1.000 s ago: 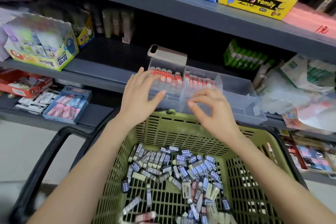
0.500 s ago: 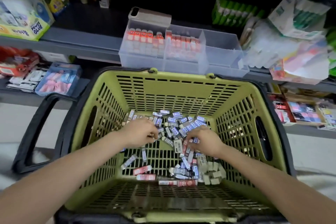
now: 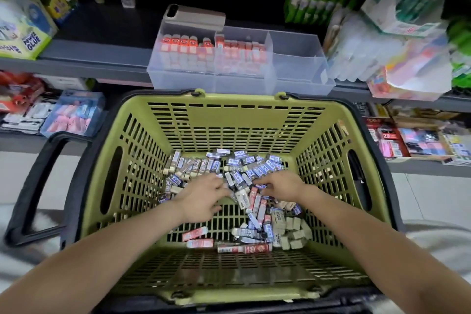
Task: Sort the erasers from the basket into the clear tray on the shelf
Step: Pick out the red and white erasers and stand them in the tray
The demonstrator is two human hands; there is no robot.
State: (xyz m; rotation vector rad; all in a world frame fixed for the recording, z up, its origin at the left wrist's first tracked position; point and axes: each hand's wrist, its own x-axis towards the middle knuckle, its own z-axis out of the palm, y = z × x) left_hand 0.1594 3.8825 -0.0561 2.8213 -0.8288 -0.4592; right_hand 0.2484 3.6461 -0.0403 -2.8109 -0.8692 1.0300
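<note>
Left hand [image 3: 204, 196] and right hand [image 3: 281, 186] down among the erasers [image 3: 244, 168] in the green basket [image 3: 237, 100]

Both hands lie fingers-down on the heap of small rectangular, paper-sleeved erasers at mid-frame, on the slotted plastic floor of the basket; I cannot tell whether either hand has grasped one. At top centre the clear, hard-plastic tray [image 3: 295, 69] sits on the grey shelf [image 3: 96, 58], with rows of orange-sleeved blocks [image 3: 183, 43] upright in its left and middle compartments
</note>
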